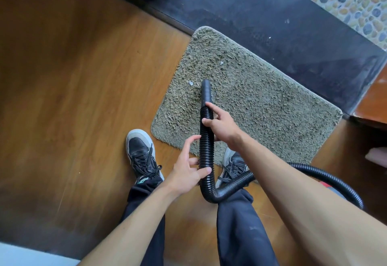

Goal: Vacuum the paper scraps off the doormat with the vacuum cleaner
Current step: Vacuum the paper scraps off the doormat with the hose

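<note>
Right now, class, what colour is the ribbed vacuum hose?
Black; the hose shows best in the head view.

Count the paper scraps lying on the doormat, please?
2: one scrap just left of the hose nozzle, another scrap farther up the doormat toward the dark threshold. Others may hide in the pile or under the nozzle.

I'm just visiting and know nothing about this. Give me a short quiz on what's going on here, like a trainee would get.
1. True or false: the nozzle is over the doormat.
2. The left hand and right hand both hold the hose. Which is nearer the nozzle? A left, B right.
3. Fill in: the left shoe stands on the ___ floor.
Key: 1 true; 2 B; 3 wooden.
</note>
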`<state>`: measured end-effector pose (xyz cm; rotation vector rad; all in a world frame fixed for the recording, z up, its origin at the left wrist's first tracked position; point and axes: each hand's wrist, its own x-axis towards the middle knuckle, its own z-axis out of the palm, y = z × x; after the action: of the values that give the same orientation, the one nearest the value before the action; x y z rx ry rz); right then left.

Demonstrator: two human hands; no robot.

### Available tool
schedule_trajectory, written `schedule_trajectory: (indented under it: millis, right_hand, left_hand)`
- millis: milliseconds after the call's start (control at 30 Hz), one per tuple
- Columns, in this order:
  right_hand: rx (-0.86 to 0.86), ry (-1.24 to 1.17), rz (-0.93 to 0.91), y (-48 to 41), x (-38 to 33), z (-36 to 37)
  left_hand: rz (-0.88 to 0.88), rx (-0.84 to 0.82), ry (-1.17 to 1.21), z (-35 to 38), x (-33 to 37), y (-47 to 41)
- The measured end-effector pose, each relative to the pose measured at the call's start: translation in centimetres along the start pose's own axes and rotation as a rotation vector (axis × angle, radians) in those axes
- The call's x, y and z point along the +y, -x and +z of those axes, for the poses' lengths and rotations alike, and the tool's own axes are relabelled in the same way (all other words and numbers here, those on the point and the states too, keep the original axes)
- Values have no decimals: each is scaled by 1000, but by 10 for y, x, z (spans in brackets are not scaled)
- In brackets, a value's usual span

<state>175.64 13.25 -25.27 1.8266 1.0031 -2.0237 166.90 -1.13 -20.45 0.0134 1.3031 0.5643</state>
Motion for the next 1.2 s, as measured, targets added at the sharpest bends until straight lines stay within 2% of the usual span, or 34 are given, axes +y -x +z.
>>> schedule_trajectory:
  millis: [267, 500, 733, 1200]
  right_hand:
    - [64, 27, 11, -7, -8, -2]
    - [-46, 137, 29, -8, -13, 18]
    - [-30, 312, -19, -15, -20, 46]
    - [27, 100, 91, 4, 7, 8]
  left_hand:
    - [-17, -16, -4, 1, 11, -7]
    - [-26, 58, 22, -5, -2, 9]
    - [-36, 104, 55, -25, -9, 9]
    - [-90, -12, -41, 0, -2, 12]
